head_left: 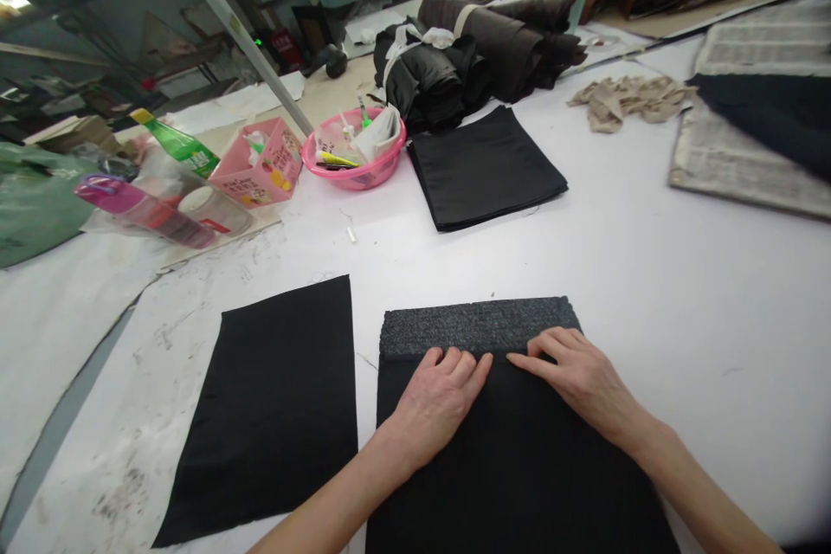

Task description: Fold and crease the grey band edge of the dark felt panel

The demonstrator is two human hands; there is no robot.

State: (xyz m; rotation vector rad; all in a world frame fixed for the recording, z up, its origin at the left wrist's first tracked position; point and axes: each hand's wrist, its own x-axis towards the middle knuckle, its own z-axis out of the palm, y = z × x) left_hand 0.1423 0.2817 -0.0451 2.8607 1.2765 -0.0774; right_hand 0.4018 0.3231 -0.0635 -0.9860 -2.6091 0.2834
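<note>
A black fabric piece (506, 459) lies in front of me on the white table. Along its far edge runs a speckled dark grey strip (473, 327). My left hand (441, 394) rests on the fabric with fingers curled and pressed together at the seam between black and grey. Just to the right, my right hand (581, 376) grips the same seam, its thumb stretched towards my left thumb and its fingers bent over the strip. The fingertips of both hands are partly hidden against the cloth. A separate black fabric sheet (279, 407) lies flat to the left.
Farther back sits a stack of black sheets (484, 169), beside a pink basin (354, 177) holding tubes. A pink box (260, 169), a purple-capped bottle (143, 208) and a jar (214, 209) stand left. Dark rolls (499, 39), a beige rag (627, 99) and a grey board (733, 151) lie beyond.
</note>
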